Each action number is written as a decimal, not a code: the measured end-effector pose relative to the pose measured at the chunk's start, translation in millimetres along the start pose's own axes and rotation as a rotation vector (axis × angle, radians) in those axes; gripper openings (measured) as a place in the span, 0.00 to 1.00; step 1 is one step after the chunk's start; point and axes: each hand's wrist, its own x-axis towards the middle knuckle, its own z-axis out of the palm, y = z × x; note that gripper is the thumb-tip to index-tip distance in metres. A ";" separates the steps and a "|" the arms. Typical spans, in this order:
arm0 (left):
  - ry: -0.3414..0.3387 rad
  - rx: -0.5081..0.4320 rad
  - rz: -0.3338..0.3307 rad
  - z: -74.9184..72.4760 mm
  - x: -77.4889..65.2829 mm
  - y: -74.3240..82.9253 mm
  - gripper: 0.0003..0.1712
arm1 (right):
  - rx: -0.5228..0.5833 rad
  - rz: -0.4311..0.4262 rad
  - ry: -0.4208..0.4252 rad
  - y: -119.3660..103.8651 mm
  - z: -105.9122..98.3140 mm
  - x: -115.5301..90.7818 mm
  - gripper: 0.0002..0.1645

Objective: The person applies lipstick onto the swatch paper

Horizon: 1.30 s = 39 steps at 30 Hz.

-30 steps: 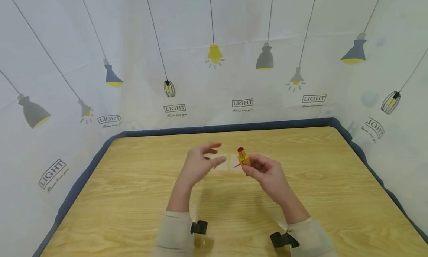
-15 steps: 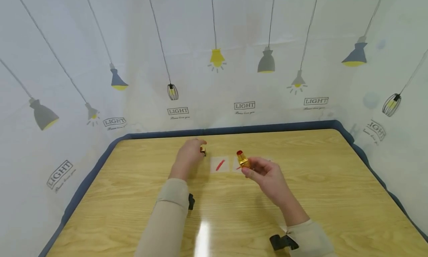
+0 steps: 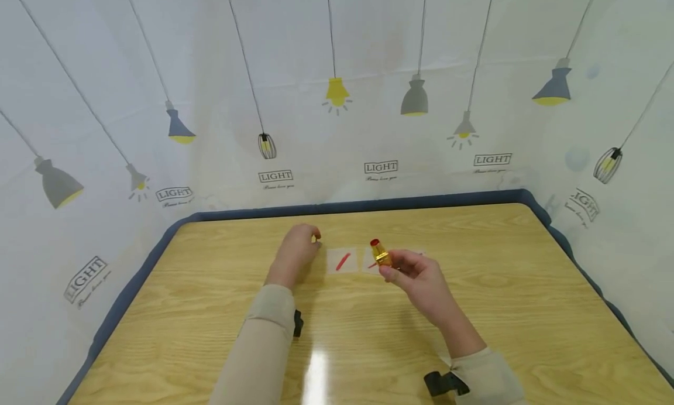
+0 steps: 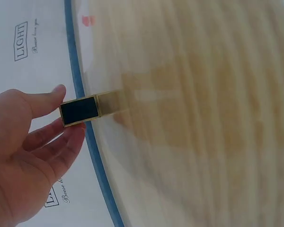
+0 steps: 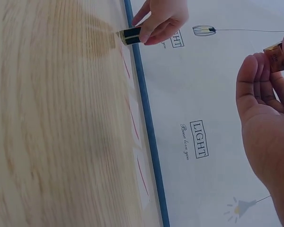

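Note:
Thumb and fingers of my right hand [image 3: 421, 279] pinch a gold lipstick [image 3: 382, 257] by its base. Its red tip points up and slightly left, above the table. Further left, near the table's far side, my left hand [image 3: 297, 250] reaches down. In the left wrist view, the thumb and fingers of that hand [image 4: 19, 137] pinch a small block with black sides and gold edges, which looks like a lipstick cap [image 4: 79, 111]. Its lower end is at the tabletop; whether it touches I cannot tell. The head view mostly hides the cap behind the fingers.
On the wooden table [image 3: 358, 335] lie pale cards with red streaks. The left card [image 3: 334, 264] shows fully; the right hand and lipstick partly cover the others. Dark blue edging [image 3: 347, 205] borders the table before a white, lamp-printed curtain [image 3: 295, 42].
My left hand has moved left and away from beside the lipstick, down to the cap, and now pinches it. The right hand still holds the lipstick in nearly the same place.

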 end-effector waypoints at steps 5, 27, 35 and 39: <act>0.040 -0.038 -0.025 1.6 -1.6 -2.3 0.06 | -0.012 0.000 0.009 0.7 -1.6 0.0 0.20; 0.228 -0.816 -0.038 -48.2 -46.6 8.1 0.23 | 0.001 -0.030 0.001 -4.8 -2.9 2.9 0.17; 0.244 -1.181 0.050 -58.7 -85.1 33.3 0.18 | -0.025 -0.071 -0.036 -14.5 -3.3 3.3 0.15; 0.292 -1.290 0.079 -51.3 -104.0 44.8 0.14 | -0.065 -0.076 -0.040 -17.8 -4.1 4.8 0.15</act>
